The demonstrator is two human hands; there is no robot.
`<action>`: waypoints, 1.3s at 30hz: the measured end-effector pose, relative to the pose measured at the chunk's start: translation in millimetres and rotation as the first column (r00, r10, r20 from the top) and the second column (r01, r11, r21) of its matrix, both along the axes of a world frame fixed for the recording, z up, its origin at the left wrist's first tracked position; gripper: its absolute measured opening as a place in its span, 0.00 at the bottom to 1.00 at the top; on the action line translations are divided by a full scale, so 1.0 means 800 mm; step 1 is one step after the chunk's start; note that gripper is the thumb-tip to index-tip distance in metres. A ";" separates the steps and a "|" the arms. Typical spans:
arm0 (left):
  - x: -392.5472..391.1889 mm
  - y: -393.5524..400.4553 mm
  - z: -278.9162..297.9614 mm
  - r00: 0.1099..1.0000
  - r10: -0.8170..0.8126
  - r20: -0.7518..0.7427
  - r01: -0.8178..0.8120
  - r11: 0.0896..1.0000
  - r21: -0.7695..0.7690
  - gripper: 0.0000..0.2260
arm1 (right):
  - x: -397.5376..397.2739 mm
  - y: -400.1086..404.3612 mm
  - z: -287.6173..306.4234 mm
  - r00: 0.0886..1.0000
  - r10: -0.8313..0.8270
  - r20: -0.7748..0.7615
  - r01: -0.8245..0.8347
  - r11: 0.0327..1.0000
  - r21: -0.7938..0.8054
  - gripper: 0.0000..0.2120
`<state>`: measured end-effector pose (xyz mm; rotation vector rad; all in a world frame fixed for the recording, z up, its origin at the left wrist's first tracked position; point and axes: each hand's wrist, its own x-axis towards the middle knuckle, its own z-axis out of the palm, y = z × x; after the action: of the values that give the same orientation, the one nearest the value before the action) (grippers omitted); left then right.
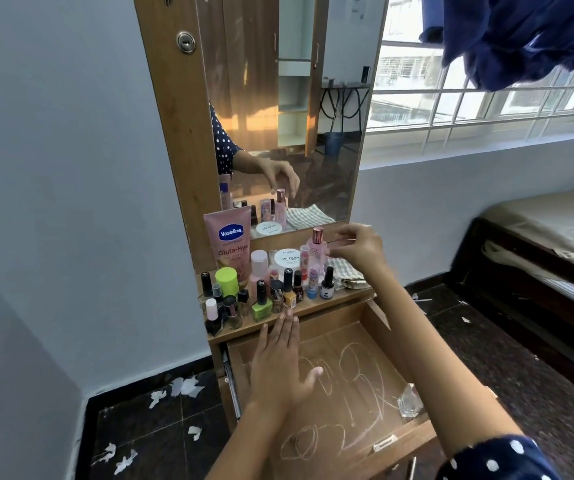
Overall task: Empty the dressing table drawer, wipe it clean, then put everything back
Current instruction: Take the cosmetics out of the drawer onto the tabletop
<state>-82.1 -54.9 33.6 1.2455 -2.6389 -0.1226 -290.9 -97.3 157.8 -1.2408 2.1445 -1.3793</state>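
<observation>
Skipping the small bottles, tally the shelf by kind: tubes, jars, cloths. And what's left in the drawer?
Vaseline tube: 1
White jar: 1
Checked cloth: 1
Clear bottle in the drawer: 1
Total: 4

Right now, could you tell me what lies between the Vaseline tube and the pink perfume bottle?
In the head view, the white nail polish remover jar sits between the Vaseline tube and pink perfume bottle.

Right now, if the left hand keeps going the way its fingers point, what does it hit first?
Probably the yellow nail polish bottle at the shelf's front edge; the left hand lies flat, fingertips just short of it. Depth is unclear.
</observation>
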 end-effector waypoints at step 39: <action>0.003 0.004 0.011 1.000 -0.021 -0.008 0.021 0.999 -0.046 0.41 | 0.048 0.097 0.038 0.812 0.235 -0.534 -0.260 0.965 0.030 0.14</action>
<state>-80.1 -51.3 42.2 1.2006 -2.6329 -0.0699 -252.7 -20.1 188.4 -2.0404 2.1709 -1.0567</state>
